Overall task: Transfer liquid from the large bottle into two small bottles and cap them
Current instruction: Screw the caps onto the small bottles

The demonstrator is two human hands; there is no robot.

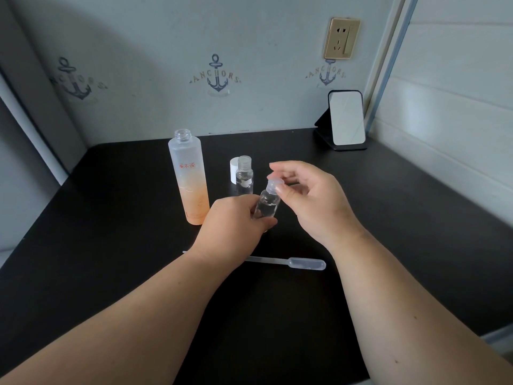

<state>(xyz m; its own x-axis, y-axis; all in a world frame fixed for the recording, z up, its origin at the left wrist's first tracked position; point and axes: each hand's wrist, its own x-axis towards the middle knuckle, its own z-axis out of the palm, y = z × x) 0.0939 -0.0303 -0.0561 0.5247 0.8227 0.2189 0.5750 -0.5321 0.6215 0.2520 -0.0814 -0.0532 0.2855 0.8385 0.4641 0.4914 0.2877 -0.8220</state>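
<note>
1. Above the black worktop (111,218), the left hand (233,220) has its grip curled round a small clear bottle (266,207), tilted right.
2. Right hand (308,195) pinches the pale cap (274,184) on that bottle's neck.
3. Behind, the second small bottle (244,176) stands capped, a white cap (234,169) just beside it.
4. Large bottle (188,176) stands uncapped at left.
5. Pipette (294,263) lies under the wrists.

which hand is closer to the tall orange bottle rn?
Left. The left hand grips a small bottle just right of the tall orange bottle; the right hand is farther right, at the cap.
</note>
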